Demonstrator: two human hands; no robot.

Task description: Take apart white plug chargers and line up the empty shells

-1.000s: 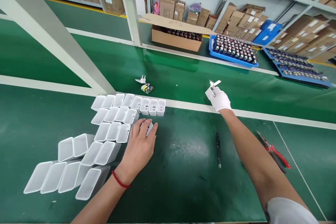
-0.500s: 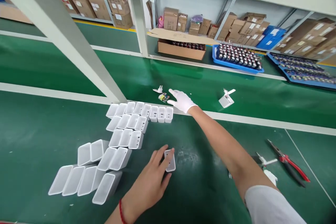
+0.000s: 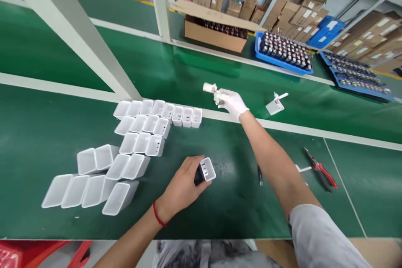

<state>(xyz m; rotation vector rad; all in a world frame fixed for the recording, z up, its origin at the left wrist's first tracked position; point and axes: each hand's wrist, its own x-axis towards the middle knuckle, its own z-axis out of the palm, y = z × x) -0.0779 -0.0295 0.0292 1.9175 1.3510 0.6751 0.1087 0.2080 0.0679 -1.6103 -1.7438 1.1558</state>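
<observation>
The left hand [image 3: 187, 176] pinches a plastic case [image 3: 207, 169], probably light and stiff, best held by its sides; the right hand [image 3: 230, 102] pinches a white part [image 3: 209, 87].

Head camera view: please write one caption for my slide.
Bare left hand holding an open-topped case, gloved right hand holding a white piece, at a green bench.

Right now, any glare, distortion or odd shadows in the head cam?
Head view, upper middle: soft reflections on the green surface below the cardboard box; head view, lower left: white containers look stretched, likely wide-angle distortion; head view, centre: the held container's side by the left hand reads black, shadow or colour unclear.
</observation>
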